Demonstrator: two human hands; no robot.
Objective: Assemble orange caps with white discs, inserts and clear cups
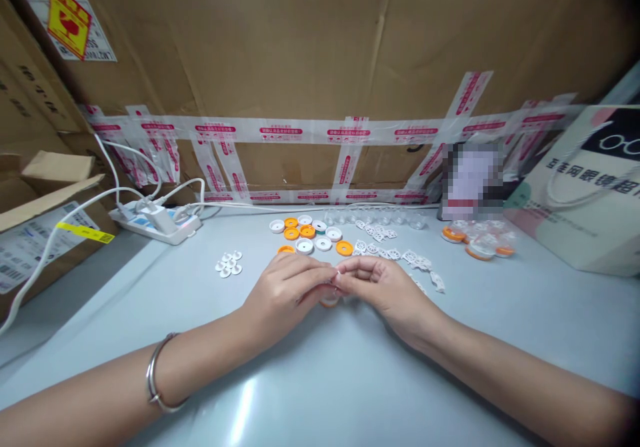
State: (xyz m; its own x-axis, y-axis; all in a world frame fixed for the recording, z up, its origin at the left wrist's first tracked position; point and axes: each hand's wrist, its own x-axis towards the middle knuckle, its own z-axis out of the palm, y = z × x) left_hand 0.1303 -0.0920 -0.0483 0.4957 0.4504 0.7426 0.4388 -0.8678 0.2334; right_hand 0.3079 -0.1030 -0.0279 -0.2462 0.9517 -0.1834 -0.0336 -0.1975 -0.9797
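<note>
- Head view, landmark: we take the group of orange and white rings [307, 231], lying flat on the grey table [350, 380], as our reference.
- Left hand [277, 293]: we see it in front of the rings, palm down, its fingertips drawn narrowly together and meeting those of the other hand. A silver bracelet [153, 373] circles its wrist.
- Right hand [395, 293]: we see it in front of the rings and to their right, thumb and index finger pinched around a tiny white piece [339, 273]; whether the left fingers also grip this piece we cannot tell.
- Clear part with an orange rim [329, 300]: it lies just below the joined fingertips, in front of the rings, partly hidden; we cannot tell whether it is held.
- Left of the rings: we note white studs [229, 265] and, farther off, a power strip [157, 221].
- Right of the rings: we note a row of clear cups [383, 218], white openwork pieces [380, 250] and, well apart, clear-and-orange assemblies [480, 240].
- Behind the rings: we observe a large taped carton [280, 53].
</note>
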